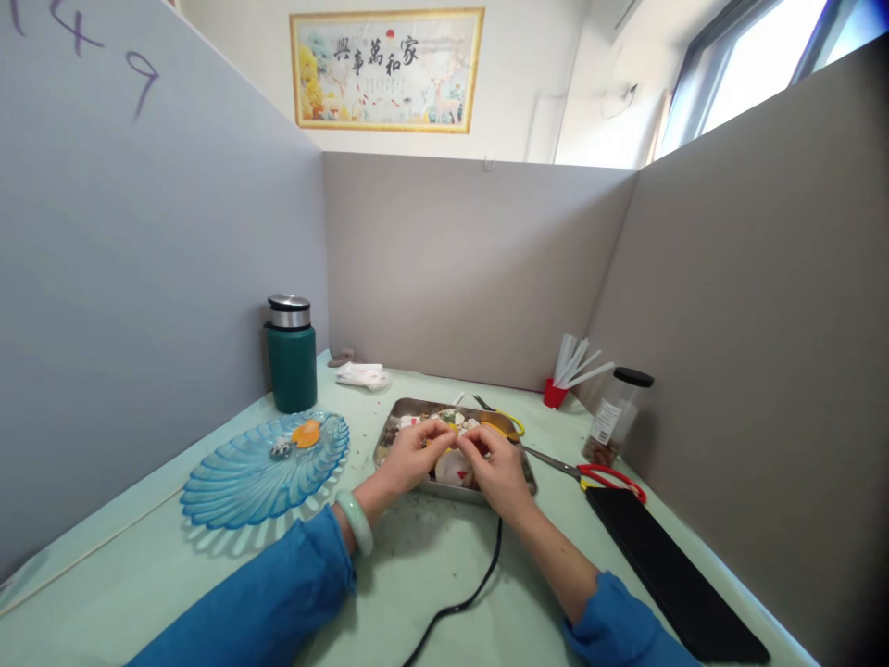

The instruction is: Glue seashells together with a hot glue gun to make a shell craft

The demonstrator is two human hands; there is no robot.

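Both of my hands meet over a metal tray (444,495) that carries several small white, yellow and red pieces. My left hand (419,450) is pinched, thumb against fingers. My right hand (494,460) pinches at the same spot, its fingertips almost touching the left ones. Whatever sits between the fingertips is too small to make out. Below the hands, a round white piece with a red mark (453,469) lies in the tray. Behind the tray's far right edge are yellow-handled scissors (510,419), partly hidden.
Left stands a blue shell-shaped dish (236,482) with an orange piece (306,433), near a green bottle (292,366). Right are red-handled scissors (604,477), a black flat slab (673,574), a jar (615,421) and a red cup of white sticks (555,394). A black cord (472,597) runs frontward. Partitions enclose the table.
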